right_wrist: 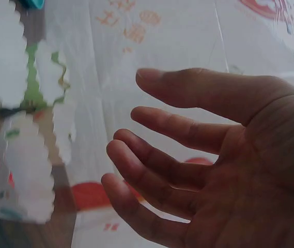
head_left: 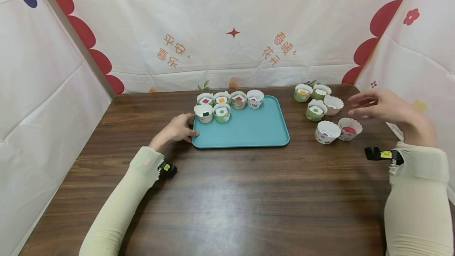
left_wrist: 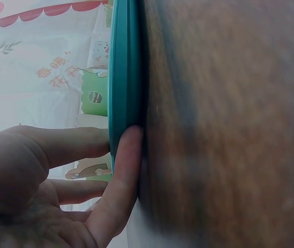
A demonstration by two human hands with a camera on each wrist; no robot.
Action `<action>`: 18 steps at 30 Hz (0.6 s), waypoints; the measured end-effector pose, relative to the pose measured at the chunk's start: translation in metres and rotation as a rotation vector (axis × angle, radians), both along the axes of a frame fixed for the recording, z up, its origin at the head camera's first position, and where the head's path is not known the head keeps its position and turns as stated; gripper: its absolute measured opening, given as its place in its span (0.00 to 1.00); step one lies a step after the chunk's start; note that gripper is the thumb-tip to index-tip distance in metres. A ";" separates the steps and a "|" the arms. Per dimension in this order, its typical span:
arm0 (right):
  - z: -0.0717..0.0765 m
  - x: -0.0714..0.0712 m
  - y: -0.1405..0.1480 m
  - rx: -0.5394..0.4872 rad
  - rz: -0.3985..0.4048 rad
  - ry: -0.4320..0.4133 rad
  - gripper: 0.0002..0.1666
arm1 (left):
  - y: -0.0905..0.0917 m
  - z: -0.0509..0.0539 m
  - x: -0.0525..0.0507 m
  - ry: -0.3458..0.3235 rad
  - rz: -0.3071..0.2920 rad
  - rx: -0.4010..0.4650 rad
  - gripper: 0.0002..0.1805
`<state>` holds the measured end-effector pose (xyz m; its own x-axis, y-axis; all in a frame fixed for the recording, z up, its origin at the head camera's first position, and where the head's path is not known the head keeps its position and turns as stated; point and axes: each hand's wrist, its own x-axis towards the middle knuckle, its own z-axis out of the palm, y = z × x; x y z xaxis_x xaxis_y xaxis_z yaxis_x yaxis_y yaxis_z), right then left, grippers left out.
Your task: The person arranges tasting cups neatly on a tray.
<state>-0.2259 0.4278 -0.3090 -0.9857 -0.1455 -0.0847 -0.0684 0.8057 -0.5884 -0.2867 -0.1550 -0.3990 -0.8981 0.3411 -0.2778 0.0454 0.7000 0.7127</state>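
My left hand (head_left: 179,128) grips the left edge of a blue-green tray (head_left: 249,131). In the left wrist view a finger (left_wrist: 122,181) lies along the outer side of the tray's rim (left_wrist: 125,67), and the thumb meets its upper edge. Several paper baking cups, among them a cream cup (head_left: 203,116) and a green cup (head_left: 222,117), stand in two rows at the tray's back left with small coloured pieces inside. My right hand (head_left: 385,106) hovers with loosely spread fingers, holding nothing, just right of a pinkish cup (head_left: 334,110) and a cup with a red piece (head_left: 351,135).
More baking cups stand on the brown wooden table (head_left: 227,192) at the back right, including a green one (head_left: 315,114) and a speckled white one (head_left: 326,138). A printed white cloth (head_left: 213,23) hangs behind the table, with further cloth at both sides.
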 end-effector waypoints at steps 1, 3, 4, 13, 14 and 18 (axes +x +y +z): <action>-0.001 0.000 0.004 0.011 0.009 -0.005 0.23 | 0.000 0.000 0.000 -0.003 0.001 0.002 0.42; -0.005 -0.001 0.010 0.042 0.025 -0.025 0.31 | -0.001 0.000 0.000 -0.007 0.003 0.005 0.42; -0.006 -0.001 0.013 0.062 0.037 -0.037 0.34 | -0.001 0.000 0.001 -0.009 0.003 0.006 0.42; -0.025 -0.002 0.029 0.074 0.139 -0.135 0.40 | -0.001 0.001 0.000 -0.010 0.002 0.012 0.42; -0.026 -0.002 0.031 0.070 0.147 -0.144 0.40 | 0.000 0.001 0.000 -0.009 0.001 0.013 0.42; -0.034 -0.005 0.035 0.071 0.181 -0.160 0.38 | 0.000 0.001 0.000 -0.010 -0.001 0.013 0.42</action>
<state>-0.2304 0.4629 -0.3426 -0.9174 -0.3068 -0.2534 -0.1262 0.8283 -0.5458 -0.2862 -0.1553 -0.3977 -0.8948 0.3461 -0.2822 0.0391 0.6903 0.7225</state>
